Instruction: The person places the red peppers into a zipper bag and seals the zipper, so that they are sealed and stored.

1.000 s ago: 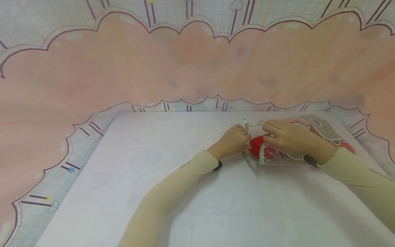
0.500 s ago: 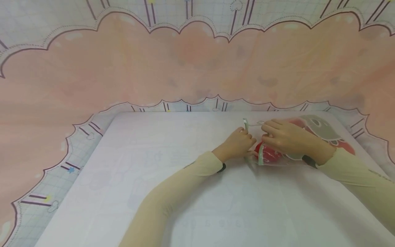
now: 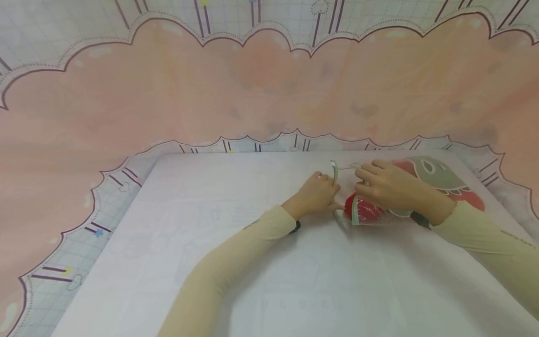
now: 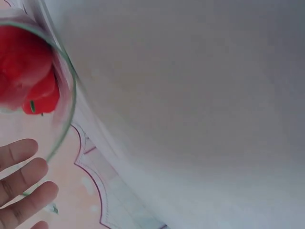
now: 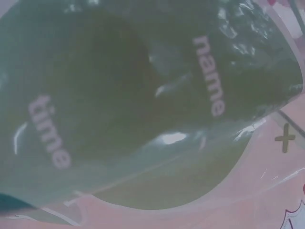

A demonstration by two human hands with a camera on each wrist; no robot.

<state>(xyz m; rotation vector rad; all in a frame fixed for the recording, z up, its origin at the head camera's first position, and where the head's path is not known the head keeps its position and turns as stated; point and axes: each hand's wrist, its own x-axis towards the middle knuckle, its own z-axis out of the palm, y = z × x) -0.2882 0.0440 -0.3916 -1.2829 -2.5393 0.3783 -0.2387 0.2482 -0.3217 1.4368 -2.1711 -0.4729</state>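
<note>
A clear zip bag (image 3: 421,187) printed with a red and green picture lies at the far right of the table, its green-edged mouth spread toward the left. Just inside that mouth sits a glossy red pepper (image 4: 24,62); a second red shape with a green stem shows below it in the left wrist view. My right hand (image 3: 385,185) pinches the upper rim of the bag. At the mouth, my left hand (image 3: 313,194) has its thumb reaching to the red pepper. The left wrist view shows its fingers (image 4: 28,200) spread and loosely bent. The right fingertips are partly hidden.
A white table (image 3: 189,234) spreads to the left and in front of both arms. Behind it hangs a peach cloth (image 3: 252,93) with scalloped edges. Printed words on the bag's green part (image 5: 119,105) fill the right wrist view.
The red pepper has gone further into the bag's mouth. My left hand moved right against it, then drew back a little left. The right hand stays nearly in place on the rim.
</note>
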